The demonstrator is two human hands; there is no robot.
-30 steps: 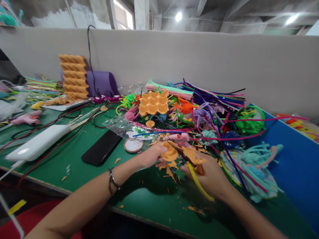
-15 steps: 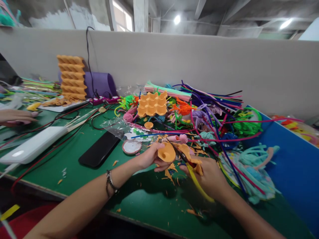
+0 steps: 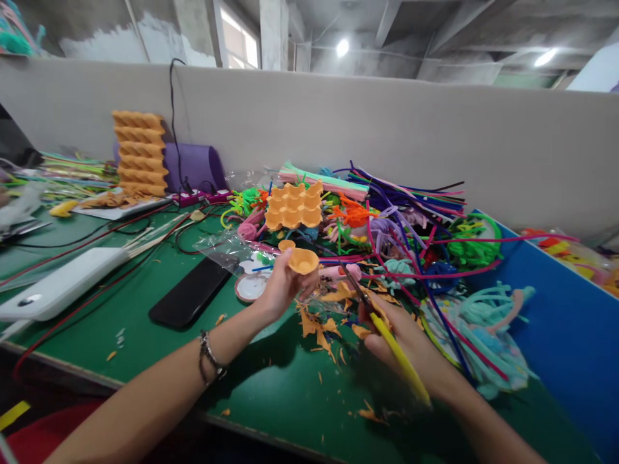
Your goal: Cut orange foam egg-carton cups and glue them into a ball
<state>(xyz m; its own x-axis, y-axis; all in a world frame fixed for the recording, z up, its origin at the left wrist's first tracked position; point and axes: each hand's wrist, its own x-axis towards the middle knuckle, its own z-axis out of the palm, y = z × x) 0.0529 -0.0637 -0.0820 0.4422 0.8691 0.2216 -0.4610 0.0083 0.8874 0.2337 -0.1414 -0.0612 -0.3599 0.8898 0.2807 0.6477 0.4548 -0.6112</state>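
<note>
My left hand (image 3: 280, 290) is closed on an orange cup (image 3: 304, 261), which looks cut from an egg tray; its hollow faces up. Just behind that hand, a smaller orange cup (image 3: 287, 245) shows at the fingertips, apparently on the table. In my right hand (image 3: 403, 335) are scissors with a yellow handle (image 3: 393, 345) and dark blades, pointing away from me and apart from the cup. Orange scraps (image 3: 322, 330) lie on the green table between the hands. Beyond them, a larger piece of orange egg tray (image 3: 294, 207) leans on a heap of pipe cleaners.
A black phone (image 3: 191, 293) and a white power bank-like device (image 3: 62, 282) lie left, among cables. Another egg tray (image 3: 140, 153) stands at the back left by a purple roll (image 3: 193, 166). Colourful pipe cleaners (image 3: 411, 193) crowd the back right, beside a blue panel (image 3: 556, 322).
My left hand has moved the cup up and left, away from the scissors. The orange scrap by my right hand has dropped away. Another person's hand has left the far left.
</note>
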